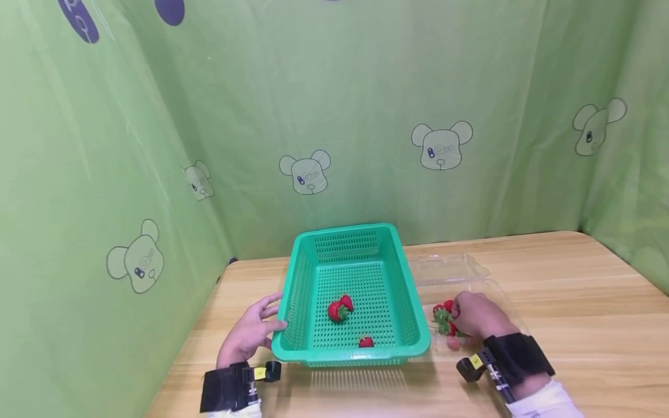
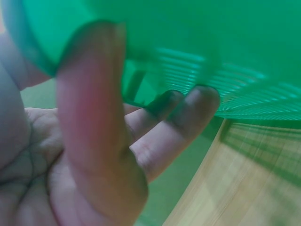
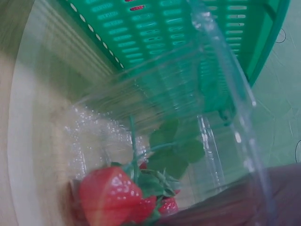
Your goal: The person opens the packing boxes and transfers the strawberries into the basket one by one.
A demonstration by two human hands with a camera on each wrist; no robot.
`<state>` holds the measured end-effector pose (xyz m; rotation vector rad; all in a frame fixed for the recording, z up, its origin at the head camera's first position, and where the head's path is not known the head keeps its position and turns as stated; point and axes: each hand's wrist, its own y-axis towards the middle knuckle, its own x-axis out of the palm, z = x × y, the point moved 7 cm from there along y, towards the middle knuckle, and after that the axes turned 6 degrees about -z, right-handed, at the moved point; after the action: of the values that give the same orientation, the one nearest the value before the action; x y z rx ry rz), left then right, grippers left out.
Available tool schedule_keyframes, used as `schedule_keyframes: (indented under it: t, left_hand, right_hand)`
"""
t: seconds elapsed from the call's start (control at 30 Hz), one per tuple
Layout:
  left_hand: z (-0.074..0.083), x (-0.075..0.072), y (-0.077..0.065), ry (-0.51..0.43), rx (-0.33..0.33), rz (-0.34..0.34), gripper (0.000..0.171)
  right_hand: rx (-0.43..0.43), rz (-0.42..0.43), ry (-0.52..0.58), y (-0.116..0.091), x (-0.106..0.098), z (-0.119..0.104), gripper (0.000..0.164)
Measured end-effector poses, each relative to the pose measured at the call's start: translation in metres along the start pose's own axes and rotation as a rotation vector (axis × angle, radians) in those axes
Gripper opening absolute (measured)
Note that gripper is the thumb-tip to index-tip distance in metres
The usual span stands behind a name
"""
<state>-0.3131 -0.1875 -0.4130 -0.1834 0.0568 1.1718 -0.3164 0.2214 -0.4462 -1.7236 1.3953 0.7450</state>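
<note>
A green slotted plastic basket (image 1: pixel 351 354) has two strawberries (image 1: pixel 334 312) near its middle and another strawberry (image 1: pixel 366 342) by its near wall. My left hand (image 1: pixel 252 328) grips the basket's left rim, thumb on the rim and other fingers along the outer side. My right hand (image 1: pixel 478 315) is over a clear plastic box (image 1: pixel 444 273) to the right of the basket, its fingers bent down among several red strawberries (image 3: pixel 106 193) with green leaves. Whether the fingertips pinch one is hidden. In the right wrist view, the box's transparent wall stands before the basket.
Everything is on a light wooden table (image 1: pixel 575 290). A green curtain (image 1: pixel 366 116) printed with bear heads surrounds the back and sides. The basket's shadow falls on the wood at its near edge.
</note>
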Motion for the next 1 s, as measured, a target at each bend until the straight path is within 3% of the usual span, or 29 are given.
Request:
schedule_keyframes:
  t: [0.2,0.67,1.0]
  left_hand:
    - [-0.002,-0.001,0.000,0.000,-0.004,-0.001,0.071]
    - [-0.001,-0.001,0.001,0.000,-0.001,0.000,0.071]
    - [-0.001,0.000,0.000,-0.005,0.001,-0.008,0.070]
  right_hand:
    - [-0.029,0.043,-0.008,0.000,-0.003,-0.001,0.014]
    - [0.004,0.029,-0.038,-0.001,-0.015,0.000,0.004]
    - [-0.035,0.057,-0.025,-0.006,-0.023,-0.006,0.010]
